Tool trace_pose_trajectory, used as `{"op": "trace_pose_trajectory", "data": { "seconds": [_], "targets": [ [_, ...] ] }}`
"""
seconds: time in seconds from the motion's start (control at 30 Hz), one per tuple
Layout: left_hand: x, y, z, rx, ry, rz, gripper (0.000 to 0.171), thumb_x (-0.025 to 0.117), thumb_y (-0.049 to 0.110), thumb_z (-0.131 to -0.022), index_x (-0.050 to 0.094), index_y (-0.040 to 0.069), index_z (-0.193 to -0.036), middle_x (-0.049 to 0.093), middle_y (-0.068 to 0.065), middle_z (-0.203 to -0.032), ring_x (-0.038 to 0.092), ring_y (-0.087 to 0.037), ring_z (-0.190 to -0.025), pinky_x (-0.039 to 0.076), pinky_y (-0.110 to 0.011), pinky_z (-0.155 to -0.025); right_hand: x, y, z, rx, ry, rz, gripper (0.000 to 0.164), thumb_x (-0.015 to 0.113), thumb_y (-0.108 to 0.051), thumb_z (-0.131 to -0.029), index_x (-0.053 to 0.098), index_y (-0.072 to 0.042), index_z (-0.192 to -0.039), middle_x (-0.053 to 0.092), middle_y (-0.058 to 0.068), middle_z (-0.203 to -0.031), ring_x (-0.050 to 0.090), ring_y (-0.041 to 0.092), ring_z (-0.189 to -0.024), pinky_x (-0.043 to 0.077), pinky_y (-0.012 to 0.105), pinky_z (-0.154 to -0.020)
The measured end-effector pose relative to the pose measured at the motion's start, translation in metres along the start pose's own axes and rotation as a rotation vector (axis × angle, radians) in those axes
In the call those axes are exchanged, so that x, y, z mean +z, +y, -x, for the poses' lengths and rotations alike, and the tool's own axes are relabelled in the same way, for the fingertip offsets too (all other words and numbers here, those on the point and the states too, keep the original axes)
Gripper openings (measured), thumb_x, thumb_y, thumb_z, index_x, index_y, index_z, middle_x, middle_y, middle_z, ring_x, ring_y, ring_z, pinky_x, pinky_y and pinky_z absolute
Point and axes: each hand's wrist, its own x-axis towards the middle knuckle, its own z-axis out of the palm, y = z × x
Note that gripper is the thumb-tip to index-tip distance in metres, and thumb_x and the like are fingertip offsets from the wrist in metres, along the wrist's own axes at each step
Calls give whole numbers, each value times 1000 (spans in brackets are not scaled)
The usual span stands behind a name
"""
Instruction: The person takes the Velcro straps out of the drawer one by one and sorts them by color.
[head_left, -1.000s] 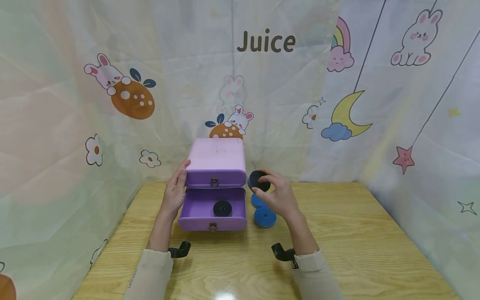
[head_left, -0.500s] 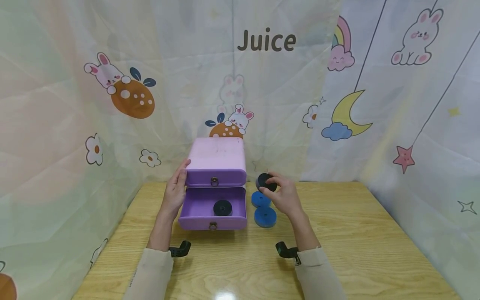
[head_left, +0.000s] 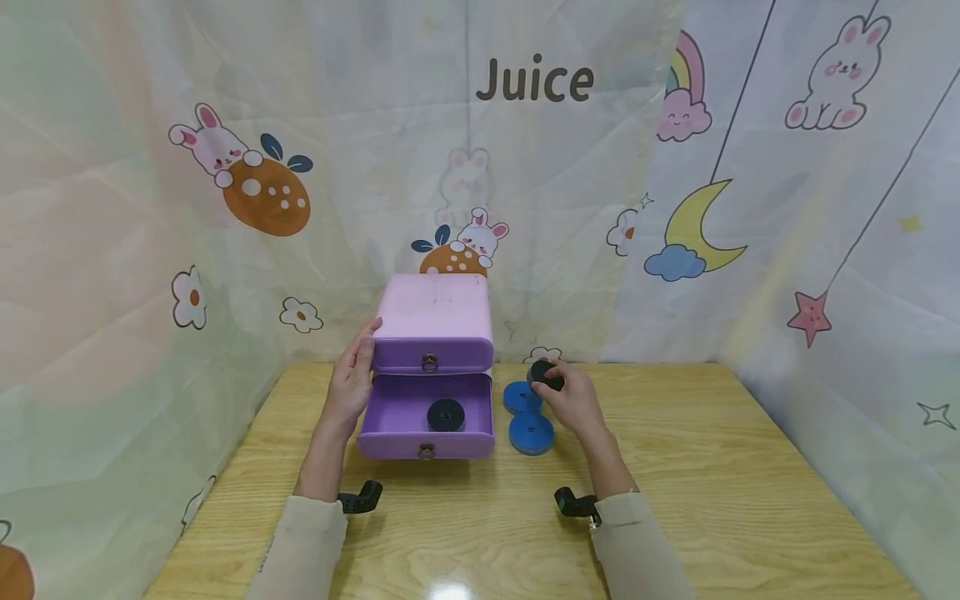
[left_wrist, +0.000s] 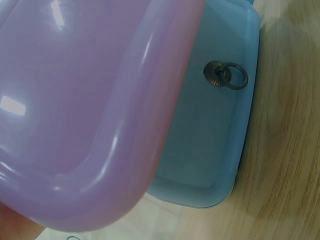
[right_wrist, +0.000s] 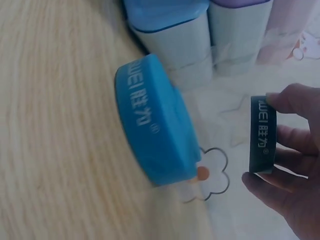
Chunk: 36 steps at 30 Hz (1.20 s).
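My right hand [head_left: 576, 402] pinches a black roll of tape [head_left: 536, 373] between thumb and fingers, held just behind the blue rolls. White lettering runs along its edge in the right wrist view. Two blue rolls of tape, a rear one [head_left: 520, 398] and a front one [head_left: 532, 435], lie right of the pink drawer unit [head_left: 431, 307]. A second black roll of tape [head_left: 446, 415] lies inside its pulled-out purple drawer [head_left: 390, 408]. My left hand [head_left: 352, 375] rests against the unit's left side, fingers fairly straight. In the left wrist view only a sliver of that hand shows.
Under the extended drawer sits a pushed-in blue drawer [left_wrist: 200, 125] with a ring handle [left_wrist: 235, 77]. The upper purple drawer [head_left: 397, 357] is closed. A printed cloth backdrop [head_left: 570, 208] stands behind the wooden table [head_left: 705, 467].
My right hand has moved slightly right and down with the black roll, away from the unit's side. The rear blue roll is now less covered. My left hand stays in place.
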Motion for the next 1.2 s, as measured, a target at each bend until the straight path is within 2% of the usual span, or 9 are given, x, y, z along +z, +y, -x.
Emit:
{"op": "trace_pose_trajectory", "data": {
  "seconds": [0.23,0.37,0.47,0.63,0.77,0.9,1.2],
  "targets": [
    [0,-1,0,5,5,-9,54,37,47,-112,41,25,-161,30,5,-171,28,-18,-158,23,-44,-130,0,12,-1,54,18,61,35,73,-21,-99,65,5,-120,47,24,-158,57,47,-129,53,56,-98],
    [-1,0,0,2,5,-11,54,37,48,-112,41,26,-161,30,5,-171,28,-19,-158,23,-45,-130,2,18,-1,78,24,79,35,73,-21,-98,64,4,-121,60,27,-141,62,43,-117,54,55,-96],
    [0,-1,0,15,3,-3,54,37,45,-112,41,23,-161,29,3,-172,27,-19,-159,23,-45,-130,3,22,-1,88,25,85,35,75,-20,-97,64,4,-120,65,27,-129,63,41,-110,54,56,-96],
    [1,-2,0,41,2,21,52,37,39,-113,42,17,-160,29,-2,-172,26,-20,-159,21,-45,-131,4,30,-1,86,22,88,32,75,-17,-97,65,5,-117,61,29,-137,59,46,-126,50,60,-106],
    [1,-1,0,40,2,20,52,37,40,-113,42,18,-160,29,0,-172,26,-19,-159,21,-44,-131,4,34,-1,98,12,81,32,74,-17,-97,65,7,-116,56,31,-145,50,48,-139,43,63,-114],
    [1,0,1,39,-1,15,52,36,39,-114,41,18,-161,30,2,-172,25,-19,-159,20,-44,-131,4,36,0,121,3,88,31,73,-18,-98,65,6,-117,55,31,-146,48,49,-141,41,63,-115],
    [1,1,1,36,2,18,52,37,39,-113,41,17,-161,31,2,-171,26,-18,-159,21,-43,-131,5,41,1,124,0,113,31,74,-18,-98,66,7,-114,65,29,-127,58,47,-128,49,61,-107]
  ]
}}
